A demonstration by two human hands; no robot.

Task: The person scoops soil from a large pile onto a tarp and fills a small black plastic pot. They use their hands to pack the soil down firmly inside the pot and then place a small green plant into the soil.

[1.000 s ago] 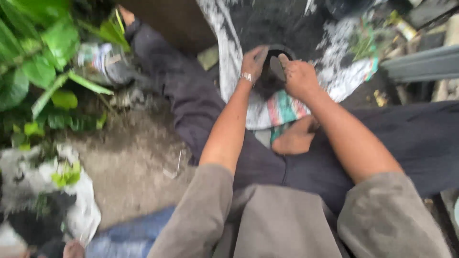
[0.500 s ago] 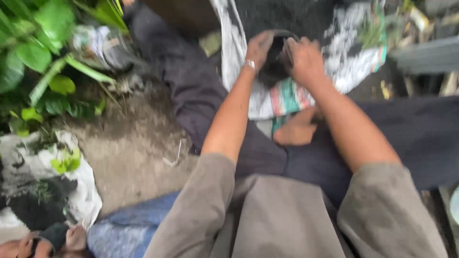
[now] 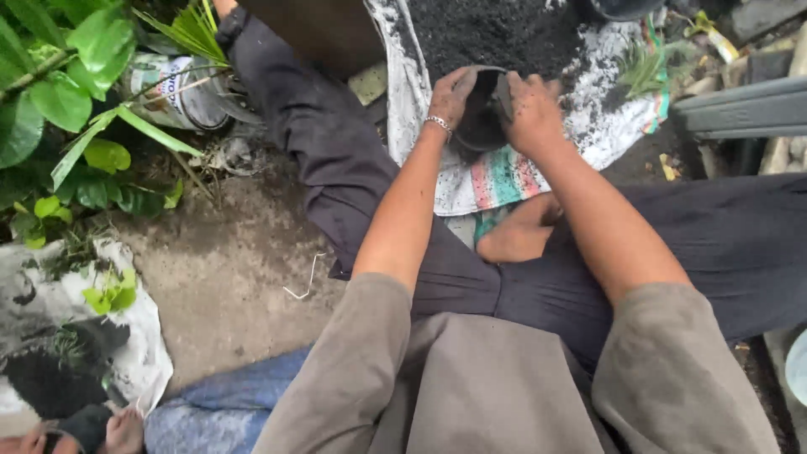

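A small black plastic pot (image 3: 482,113) is held between both hands over a white woven sack (image 3: 538,160) spread on the ground. My left hand (image 3: 450,94), with a silver bracelet at the wrist, grips the pot's left rim. My right hand (image 3: 530,109) grips its right rim, fingers over the edge. A heap of dark soil (image 3: 496,34) lies on the sack just beyond the pot. Both hands are smeared with soil. I sit cross-legged in dark trousers, a bare foot (image 3: 517,240) showing below the sack.
Green leafy plants (image 3: 76,92) and a tin can (image 3: 181,88) stand at the left. Another sack with soil (image 3: 76,353) lies at lower left, where another person's hand (image 3: 126,429) and blue jeans (image 3: 227,408) show. A grey bar (image 3: 740,109) crosses the right.
The view has steadied and shifted slightly. Both hands have stayed on the pot, lifting and tilting it a little nearer the soil heap.
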